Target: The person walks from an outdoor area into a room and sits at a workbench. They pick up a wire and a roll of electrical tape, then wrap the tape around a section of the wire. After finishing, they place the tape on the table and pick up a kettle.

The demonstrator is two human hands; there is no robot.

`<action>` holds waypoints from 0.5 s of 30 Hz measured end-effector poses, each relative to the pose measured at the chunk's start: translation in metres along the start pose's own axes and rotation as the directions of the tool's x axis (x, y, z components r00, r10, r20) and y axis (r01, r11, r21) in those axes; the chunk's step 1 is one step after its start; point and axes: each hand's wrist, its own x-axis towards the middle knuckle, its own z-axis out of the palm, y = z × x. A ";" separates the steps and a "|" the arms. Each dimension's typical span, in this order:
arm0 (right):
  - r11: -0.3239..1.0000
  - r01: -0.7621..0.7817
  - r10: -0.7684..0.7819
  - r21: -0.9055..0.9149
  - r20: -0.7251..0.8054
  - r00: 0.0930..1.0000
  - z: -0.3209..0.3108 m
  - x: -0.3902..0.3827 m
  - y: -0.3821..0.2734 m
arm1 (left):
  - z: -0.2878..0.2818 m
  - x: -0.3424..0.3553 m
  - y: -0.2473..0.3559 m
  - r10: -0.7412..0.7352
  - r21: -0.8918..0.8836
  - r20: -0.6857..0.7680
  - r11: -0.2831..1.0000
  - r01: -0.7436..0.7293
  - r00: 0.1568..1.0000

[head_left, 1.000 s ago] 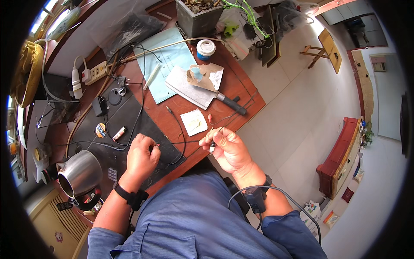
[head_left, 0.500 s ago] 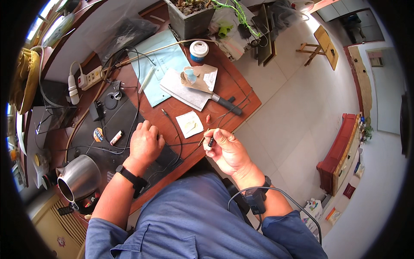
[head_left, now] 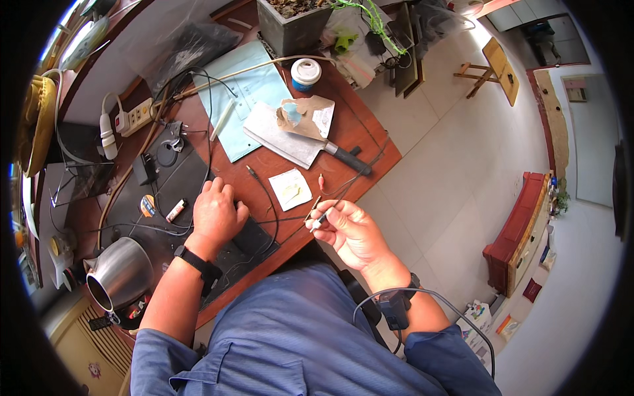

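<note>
My right hand (head_left: 353, 234) is closed in a pinch on a small cable plug (head_left: 317, 224) with a pale metallic end, held just over the table's front edge. A thin brownish rod-like piece (head_left: 315, 206) sticks up by those fingertips; whether it is held too is unclear. A dark cable runs beside them. My left hand (head_left: 218, 214) rests on the black mat (head_left: 188, 173), fingers bent down and tips hidden; I cannot make out what is under them. Nearby lie a white paper square (head_left: 290, 189), a small red-tipped piece (head_left: 321, 181) and a black cable with a jack (head_left: 251, 171).
A cleaver (head_left: 284, 135) with torn cardboard (head_left: 310, 112) on it lies ahead, its black handle toward the right edge. Behind stand a lidded cup (head_left: 305, 74) and a planter (head_left: 290, 30). A metal pitcher (head_left: 122, 267), lighter (head_left: 176, 211) and power strip (head_left: 137, 117) are leftward.
My right hand has turned the plug so its pale end now shows, pointing down and left. My left hand has shifted slightly left and forward on the mat.
</note>
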 end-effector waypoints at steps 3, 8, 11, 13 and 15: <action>0.999 -0.028 0.028 0.024 -0.004 1.000 -0.001 -0.006 -0.002 | 0.004 -0.001 -0.001 0.003 -0.001 -0.006 1.000 -0.003 1.000; 1.000 -0.029 0.028 -0.012 -0.012 1.000 -0.010 -0.011 0.000 | 0.005 0.000 0.003 0.007 -0.015 0.013 1.000 -0.006 1.000; 0.999 -0.012 0.010 -0.044 -0.030 0.999 -0.008 -0.013 0.000 | 0.007 0.000 0.002 0.005 -0.012 0.020 1.000 -0.005 1.000; 0.999 0.004 -0.005 -0.051 -0.034 0.999 -0.007 -0.013 0.000 | 0.005 0.000 0.003 0.006 0.001 0.018 1.000 -0.006 1.000; 0.999 0.022 -0.023 -0.039 -0.026 0.999 -0.007 -0.012 0.000 | 0.007 0.000 0.002 0.001 0.007 0.010 1.000 -0.001 1.000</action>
